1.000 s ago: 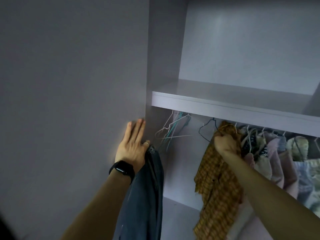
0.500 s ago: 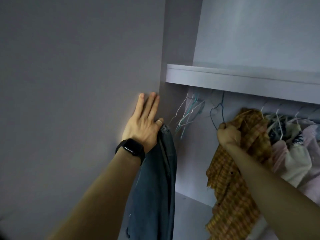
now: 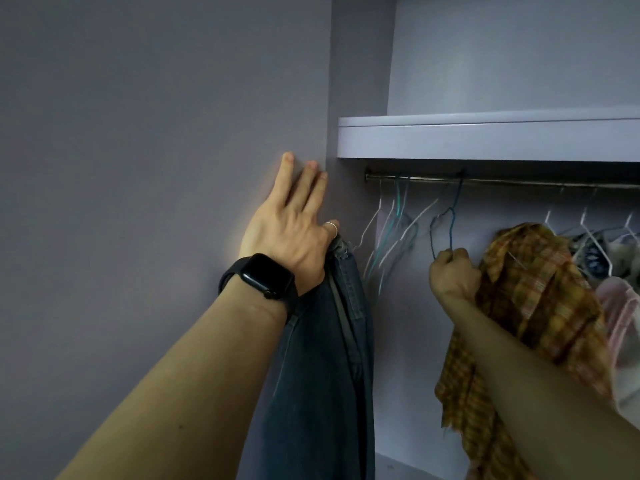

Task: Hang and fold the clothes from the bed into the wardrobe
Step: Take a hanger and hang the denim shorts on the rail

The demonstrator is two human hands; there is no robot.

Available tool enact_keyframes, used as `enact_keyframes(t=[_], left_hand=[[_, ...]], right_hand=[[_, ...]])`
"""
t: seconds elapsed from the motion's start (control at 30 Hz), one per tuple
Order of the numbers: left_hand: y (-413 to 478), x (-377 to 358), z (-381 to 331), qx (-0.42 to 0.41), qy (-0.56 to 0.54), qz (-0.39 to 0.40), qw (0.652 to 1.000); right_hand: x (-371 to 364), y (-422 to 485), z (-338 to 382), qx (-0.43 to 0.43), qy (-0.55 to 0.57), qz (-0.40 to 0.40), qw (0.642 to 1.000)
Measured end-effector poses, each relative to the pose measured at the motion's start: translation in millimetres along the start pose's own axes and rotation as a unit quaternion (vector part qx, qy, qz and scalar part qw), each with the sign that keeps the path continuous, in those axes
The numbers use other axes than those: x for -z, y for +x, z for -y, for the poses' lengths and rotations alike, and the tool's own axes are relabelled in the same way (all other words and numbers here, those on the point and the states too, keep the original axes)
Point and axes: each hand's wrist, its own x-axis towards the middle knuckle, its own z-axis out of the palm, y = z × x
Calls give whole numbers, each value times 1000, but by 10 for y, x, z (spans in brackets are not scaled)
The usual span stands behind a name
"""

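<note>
The thin dark wire hanger point(image 3: 453, 230) on the steel rail point(image 3: 519, 182) is being clenched in the right hand point(image 3: 453, 275), touching the mustard checked shirt point(image 3: 540, 296), and is probably best being lifted straight off, while faded blue jeans point(image 3: 325, 358) are being pinched by the left hand point(image 3: 287, 230).

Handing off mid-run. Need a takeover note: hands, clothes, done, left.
Left hand: fingers flat on the wall panel, thumb pinching the jeans, which hang down.
Right hand: grips the dark hanger, hooked on the rail; plaid shirt bunched beside it.
Done: several garments hang further right.
Left: plaid shirt and jeans not yet on the rail; empty hangers wait there.
</note>
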Motion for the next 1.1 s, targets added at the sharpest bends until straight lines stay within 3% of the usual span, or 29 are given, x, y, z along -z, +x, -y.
enact_keyframes(t=[0.23, 0.47, 0.7, 0.77, 0.87, 0.97, 1.03, 1.1], left_hand=[[-18, 11, -12, 7, -8, 0, 1000], [-34, 38, -4, 8, -28, 8, 1000], [-28, 24, 16, -1, -36, 3, 999], [-46, 0, -51, -4, -103, -15, 995], [-116, -50, -361, -39, -267, -18, 963], [-146, -70, -813, -117, -339, 22, 933], [-83, -37, -1107, -71, -456, 71, 884], [32, -29, -1273, 3, -577, 87, 812]], right_hand=[[68, -30, -106, 7, 13, -9, 1000], [181, 50, -232, -38, 61, -11, 997], [302, 37, -194, -74, 90, 86, 989], [360, 26, -149, -74, 82, 75, 991], [409, 2, -56, -69, 86, 77, 991], [402, -24, -5, -72, 89, 90, 989], [398, -2, -39, -66, 94, 99, 989], [392, 11, -87, -57, 95, 105, 988]])
